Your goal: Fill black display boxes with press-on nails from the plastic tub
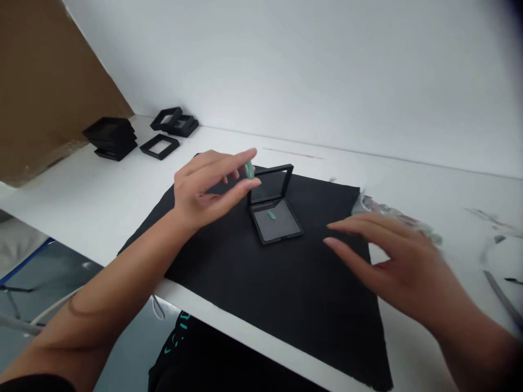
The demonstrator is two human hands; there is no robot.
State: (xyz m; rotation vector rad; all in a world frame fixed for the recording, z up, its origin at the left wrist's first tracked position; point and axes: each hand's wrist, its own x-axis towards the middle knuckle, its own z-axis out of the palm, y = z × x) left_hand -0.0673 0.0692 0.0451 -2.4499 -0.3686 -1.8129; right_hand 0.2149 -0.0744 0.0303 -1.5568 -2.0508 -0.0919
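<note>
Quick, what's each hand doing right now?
Left hand: pinching a small pale green oblong piece.
Right hand: open, holding nothing, above the black cloth mat.

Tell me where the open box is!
In the head view the box sits on the black mat, between the right hand and the left hand, which pinches a green piece by its lid.

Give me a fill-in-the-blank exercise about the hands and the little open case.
The left hand holds a small ____ piece at its fingertips.
The open case lies on a ____ mat.
The right hand hovers over the mat, holding ____.
Missing words: green; black; nothing.
</note>
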